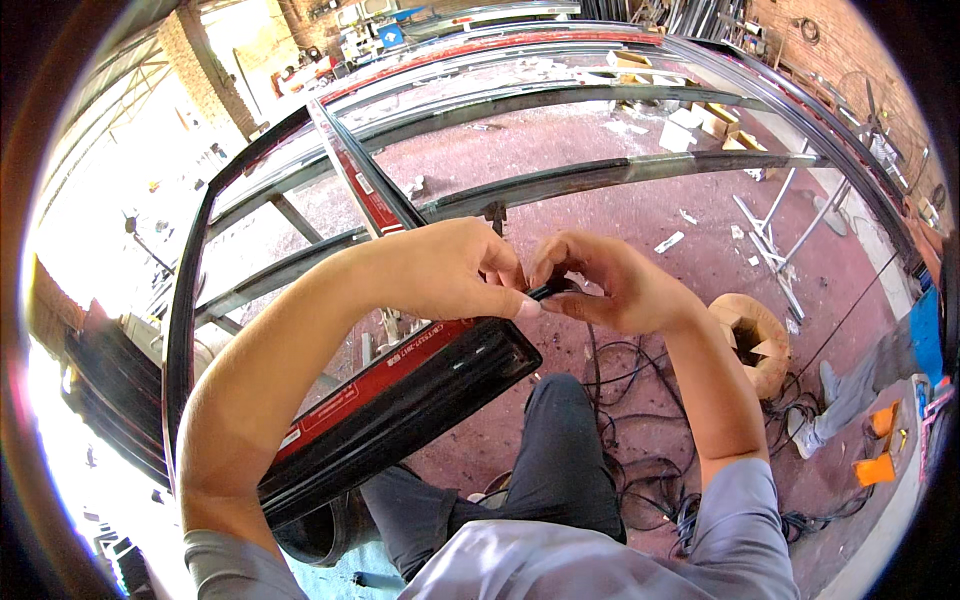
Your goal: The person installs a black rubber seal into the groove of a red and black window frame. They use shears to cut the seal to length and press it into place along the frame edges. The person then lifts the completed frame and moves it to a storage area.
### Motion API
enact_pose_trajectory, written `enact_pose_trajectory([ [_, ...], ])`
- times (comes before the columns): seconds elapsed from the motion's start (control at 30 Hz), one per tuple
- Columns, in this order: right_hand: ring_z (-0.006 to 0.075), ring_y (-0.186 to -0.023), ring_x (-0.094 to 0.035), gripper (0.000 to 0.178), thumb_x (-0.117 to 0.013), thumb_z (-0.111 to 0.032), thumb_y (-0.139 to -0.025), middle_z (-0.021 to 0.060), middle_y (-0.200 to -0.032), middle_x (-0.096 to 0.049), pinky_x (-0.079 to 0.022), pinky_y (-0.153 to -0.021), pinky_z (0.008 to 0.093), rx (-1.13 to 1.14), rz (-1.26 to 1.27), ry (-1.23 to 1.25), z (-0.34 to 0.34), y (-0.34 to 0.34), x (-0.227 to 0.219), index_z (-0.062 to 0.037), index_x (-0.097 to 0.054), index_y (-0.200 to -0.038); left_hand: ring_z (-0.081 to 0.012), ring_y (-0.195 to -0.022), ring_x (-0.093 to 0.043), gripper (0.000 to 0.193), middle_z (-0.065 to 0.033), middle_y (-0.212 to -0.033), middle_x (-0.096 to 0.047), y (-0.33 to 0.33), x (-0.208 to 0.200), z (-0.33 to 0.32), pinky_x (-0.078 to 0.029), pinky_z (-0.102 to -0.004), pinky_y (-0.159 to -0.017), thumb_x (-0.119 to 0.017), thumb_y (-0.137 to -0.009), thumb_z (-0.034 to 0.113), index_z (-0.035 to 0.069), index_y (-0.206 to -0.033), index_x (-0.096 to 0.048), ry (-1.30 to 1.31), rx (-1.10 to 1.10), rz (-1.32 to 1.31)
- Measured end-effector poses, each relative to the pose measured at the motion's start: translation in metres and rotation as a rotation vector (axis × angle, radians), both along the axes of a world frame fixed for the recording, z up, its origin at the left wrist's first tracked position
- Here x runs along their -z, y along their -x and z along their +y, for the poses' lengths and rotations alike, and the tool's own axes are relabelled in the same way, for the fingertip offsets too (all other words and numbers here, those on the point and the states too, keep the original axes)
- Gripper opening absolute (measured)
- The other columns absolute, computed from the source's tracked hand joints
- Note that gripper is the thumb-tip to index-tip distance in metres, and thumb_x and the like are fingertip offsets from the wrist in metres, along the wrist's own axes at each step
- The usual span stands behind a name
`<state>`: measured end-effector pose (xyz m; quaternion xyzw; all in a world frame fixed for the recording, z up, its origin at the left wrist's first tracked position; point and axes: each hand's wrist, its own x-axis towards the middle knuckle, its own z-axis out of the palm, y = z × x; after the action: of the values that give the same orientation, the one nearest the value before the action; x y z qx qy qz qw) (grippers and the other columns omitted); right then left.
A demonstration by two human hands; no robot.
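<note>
My left hand (465, 268) and my right hand (615, 285) meet in front of me, both closed in a pinch. Between their fingertips is a small dark strip (553, 288), perhaps rubber; the fingers cover most of it. Right below them is the corner of a large black metal frame (480, 365), whose near bar carries a red film strip (380, 375) with printing. My left forearm passes over this bar. Another bar with red film (358, 180) runs away from me toward the back left.
Dark crossbars (640, 168) support the frame. A roll of brown tape or wrap (752, 345) lies on the floor at right, beside tangled black cables (650, 470). Farther off are cardboard boxes (715, 120) and metal strips (770, 255). Another person's grey trouser leg (845, 395) shows at far right.
</note>
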<state>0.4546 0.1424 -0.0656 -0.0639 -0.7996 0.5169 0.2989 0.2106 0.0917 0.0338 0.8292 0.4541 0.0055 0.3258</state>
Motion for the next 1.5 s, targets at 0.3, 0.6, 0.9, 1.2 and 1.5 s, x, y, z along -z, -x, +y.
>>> enact_pose_trajectory([
  [0.3,0.0315,-0.103,-0.066,0.029,-0.074,0.002,-0.088,0.0165,-0.110,-0.068,-0.052,-0.089,0.0400,0.775,0.509,-0.409,-0.061,0.017,0.077,-0.0051,-0.065,-0.114,-0.0107,-0.086,-0.066,0.036,-0.0047,-0.091,-0.076,-0.004,0.011,0.008,-0.053,-0.0279,-0.082,-0.082,-0.093,0.031,-0.001,-0.109,-0.077,0.210,-0.095,-0.103],
  [0.6,0.0244,-0.112,-0.064,0.019,-0.058,-0.008,-0.106,0.0171,-0.119,-0.068,-0.048,-0.097,0.0355,0.781,0.440,0.306,-0.075,0.103,0.230,0.0035,-0.066,-0.117,-0.0078,-0.086,-0.067,0.031,-0.0016,-0.091,-0.075,-0.013,0.003,0.011,-0.052,-0.0262,-0.081,-0.082,-0.095,0.028,0.000,-0.107,-0.079,0.343,-0.222,-0.187],
  [0.9,0.0239,-0.103,-0.067,0.023,-0.065,-0.016,-0.102,0.0158,-0.109,-0.072,-0.051,-0.089,0.0361,0.850,0.249,0.571,0.013,0.166,0.245,0.0023,-0.069,-0.114,-0.0074,-0.081,-0.064,0.034,-0.0016,-0.087,-0.074,-0.012,0.004,0.010,-0.051,-0.0261,-0.075,-0.080,-0.096,0.029,-0.003,-0.109,-0.078,0.251,-0.176,-0.136],
  [1.2,0.0228,-0.094,-0.069,0.029,-0.072,-0.024,-0.098,0.0140,-0.100,-0.074,-0.053,-0.082,0.0374,0.775,0.189,0.637,0.030,0.159,0.239,0.0011,-0.071,-0.113,-0.0074,-0.080,-0.065,0.034,-0.0013,-0.087,-0.075,-0.007,0.013,0.012,-0.051,-0.0257,-0.075,-0.082,-0.093,0.031,-0.001,-0.105,-0.079,0.239,-0.153,-0.140],
  [1.5,0.0160,-0.076,-0.062,0.031,-0.078,-0.032,-0.096,0.0053,-0.081,-0.068,-0.050,-0.068,0.0360,0.703,-0.240,0.301,-0.016,0.071,0.294,-0.0019,-0.069,-0.096,-0.0093,-0.079,-0.067,0.033,-0.0028,-0.087,-0.075,-0.020,0.010,0.017,-0.052,-0.0268,-0.074,-0.083,-0.091,0.030,0.000,-0.103,-0.078,0.261,-0.037,-0.123],
])
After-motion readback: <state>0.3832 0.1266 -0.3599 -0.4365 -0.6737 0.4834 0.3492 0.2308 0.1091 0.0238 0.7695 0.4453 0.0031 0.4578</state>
